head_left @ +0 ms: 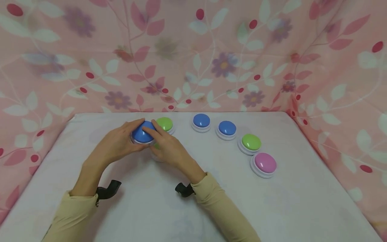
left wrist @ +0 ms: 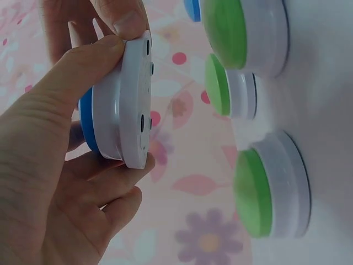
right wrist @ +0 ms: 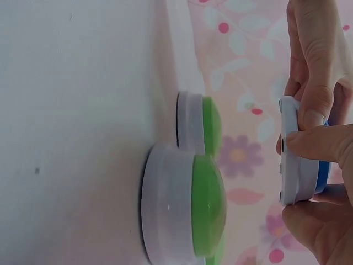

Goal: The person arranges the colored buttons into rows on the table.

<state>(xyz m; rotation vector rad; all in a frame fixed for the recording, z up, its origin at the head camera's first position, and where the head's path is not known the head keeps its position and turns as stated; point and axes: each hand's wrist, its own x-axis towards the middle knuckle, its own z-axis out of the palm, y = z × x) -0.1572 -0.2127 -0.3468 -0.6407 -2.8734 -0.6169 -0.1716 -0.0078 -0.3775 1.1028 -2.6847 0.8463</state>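
Note:
Both hands hold one blue-domed push button with a white base, raised above the white tabletop. My left hand grips it from the left, thumb and fingers around the base's rim. From the other side my right hand pinches it; its thumb lies on the base edge in the right wrist view. The button's underside, with small dark holes and feet, faces the table. Below and beside the hands stand green push buttons, one at the back and one mostly hidden behind my right hand in the head view.
To the right, a curved row stands on the white-covered table: two blue buttons, a green button and a pink button. Pink floral cloth rises behind the table and at both sides.

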